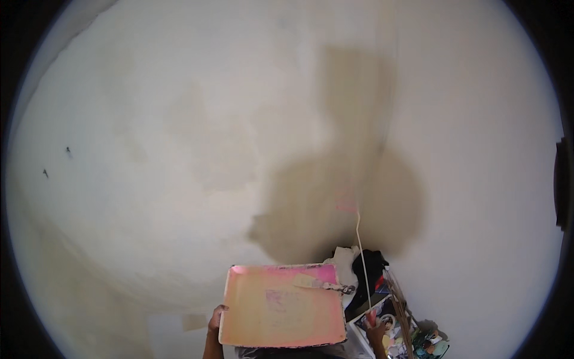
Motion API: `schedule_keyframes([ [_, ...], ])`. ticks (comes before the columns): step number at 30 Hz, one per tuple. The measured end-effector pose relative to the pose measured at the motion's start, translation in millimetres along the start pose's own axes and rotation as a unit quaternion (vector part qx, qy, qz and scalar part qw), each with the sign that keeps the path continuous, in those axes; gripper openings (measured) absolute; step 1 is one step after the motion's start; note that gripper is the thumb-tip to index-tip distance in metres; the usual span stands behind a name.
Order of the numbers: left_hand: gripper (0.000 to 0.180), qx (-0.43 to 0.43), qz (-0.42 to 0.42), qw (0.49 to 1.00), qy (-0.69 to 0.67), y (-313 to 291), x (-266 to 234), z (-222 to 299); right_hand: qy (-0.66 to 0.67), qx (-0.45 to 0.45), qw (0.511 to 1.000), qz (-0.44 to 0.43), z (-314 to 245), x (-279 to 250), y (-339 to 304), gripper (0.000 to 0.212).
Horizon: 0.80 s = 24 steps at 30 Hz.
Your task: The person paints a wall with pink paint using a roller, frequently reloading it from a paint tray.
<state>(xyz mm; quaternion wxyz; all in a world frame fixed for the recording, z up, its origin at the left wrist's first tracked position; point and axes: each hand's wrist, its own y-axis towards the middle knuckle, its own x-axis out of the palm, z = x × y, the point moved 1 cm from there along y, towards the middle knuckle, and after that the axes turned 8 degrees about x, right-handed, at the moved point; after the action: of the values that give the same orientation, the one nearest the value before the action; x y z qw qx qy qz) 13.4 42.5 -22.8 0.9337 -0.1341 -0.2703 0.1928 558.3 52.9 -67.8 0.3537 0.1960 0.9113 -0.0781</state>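
My left hand grips the left rim of a shallow rectangular paint tray, stained cream and pink. Across the tray's upper right lies a flat-bladed tool with a paint-smeared handle, perhaps a brush or a scraper. To the right of the tray, my right hand is closed round the red handle of a paint roller. The roller's long thin rod runs up to a pinkish roller head at the wall near the corner. Whether the head touches the wall I cannot tell.
Pale walls meet in a corner ahead, with my shadow on them. Two small dark fixings stick out at the left. At the lower right stand a box of mixed items, a black cloth or bag and a white cloth.
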Motion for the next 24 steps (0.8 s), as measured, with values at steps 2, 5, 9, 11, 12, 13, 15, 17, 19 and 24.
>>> schedule_keyframes([
  [2, 0.022, 0.015, -0.001, 1.000, -0.021, 7.1, -38.9, -8.2, 0.055, 0.056, 0.996, -0.036, -9.1, 8.9, -28.9, 0.033],
  [5, 0.022, 0.017, -0.049, 0.998, -0.023, 13.6, -29.4, -10.6, 0.058, 0.099, 0.991, -0.067, -8.2, 5.4, -46.5, 0.044],
  [9, 0.023, -0.007, -0.038, 0.998, -0.040, -6.4, 12.7, 3.5, 0.042, 0.155, 0.982, -0.101, -3.5, 13.9, -47.1, 0.061],
  [11, 0.023, 0.008, -0.043, 0.998, -0.044, -5.2, 18.4, 4.8, 0.086, 0.102, 0.988, -0.079, -7.8, 17.8, -37.8, 0.059],
  [12, 0.023, 0.017, -0.037, 0.998, -0.045, -8.7, 14.0, 7.5, 0.127, 0.054, 0.988, -0.068, -18.2, 21.2, -36.3, 0.057],
  [13, 0.023, 0.021, -0.032, 0.998, -0.046, -14.6, 18.2, 8.6, 0.089, 0.103, 0.981, -0.139, -44.9, 1.6, -37.1, 0.050],
  [15, 0.028, 0.133, -0.098, 0.981, 0.103, -22.2, 20.2, 12.8, 0.109, 0.008, 0.991, -0.079, -25.3, 28.1, -23.5, 0.046],
  [17, 0.028, 0.136, -0.092, 0.982, 0.093, -15.5, -3.4, 7.2, 0.103, 0.006, 0.986, -0.129, -36.5, 31.1, -13.7, 0.042],
  [19, 0.026, 0.094, -0.075, 0.992, 0.026, -15.9, 0.5, 2.9, 0.102, -0.001, 0.988, -0.117, -48.1, 28.2, -12.9, 0.041],
  [24, 0.018, 0.194, -0.085, 0.971, 0.111, 2.7, -21.9, -13.8, 0.198, -0.141, 0.970, -0.001, -39.6, 46.2, 23.3, 0.036],
])
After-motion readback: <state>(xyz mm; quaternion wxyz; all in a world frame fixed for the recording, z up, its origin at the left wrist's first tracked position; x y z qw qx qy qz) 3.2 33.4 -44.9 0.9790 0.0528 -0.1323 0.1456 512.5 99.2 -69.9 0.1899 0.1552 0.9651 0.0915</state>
